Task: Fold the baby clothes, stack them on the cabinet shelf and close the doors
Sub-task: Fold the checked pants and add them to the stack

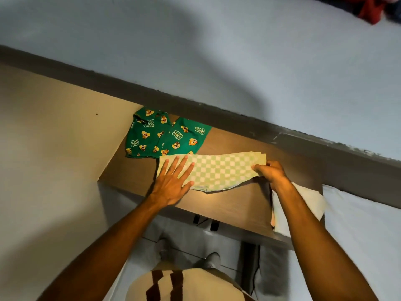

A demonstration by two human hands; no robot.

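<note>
A pale green and white checkered baby garment lies folded into a long strip on the brown wooden shelf. My left hand rests flat on its left end, fingers spread. My right hand pinches its right end between thumb and fingers, lifting that edge slightly. Behind it, against the back of the shelf, lies a dark green garment printed with cartoon chipmunks, partly tucked under the checkered piece.
A whitish cloth lies at the shelf's right end under my right forearm. A beige panel stands on the left, a grey wall behind. A red item shows at top right. Floor and my feet are below.
</note>
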